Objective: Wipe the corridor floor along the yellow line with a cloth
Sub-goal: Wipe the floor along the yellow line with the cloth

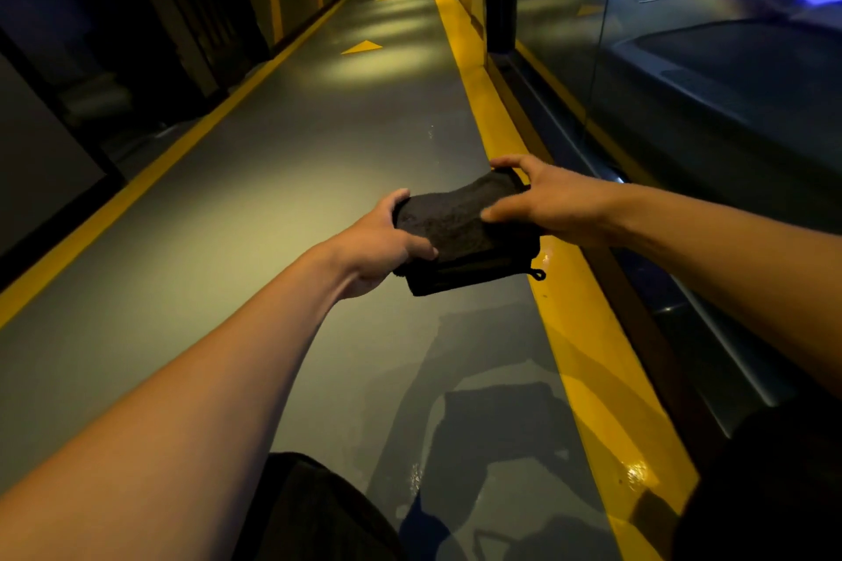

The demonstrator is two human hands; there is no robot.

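Both arms reach forward; left hand [387, 237] fingers curled, right hand [542, 200] fingers spread.

dark fuzzy terry cloth [455, 223]; glossy wet grey floor [282, 178], shiny yellow line [587, 355]

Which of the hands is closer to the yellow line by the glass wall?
The right. The right hand grips the dark cloth's far end, right over the yellow line. The left hand grips the near end, over the grey floor.

Grey corridor floor [291, 178] bears yellow line [578, 333] and wet patches.
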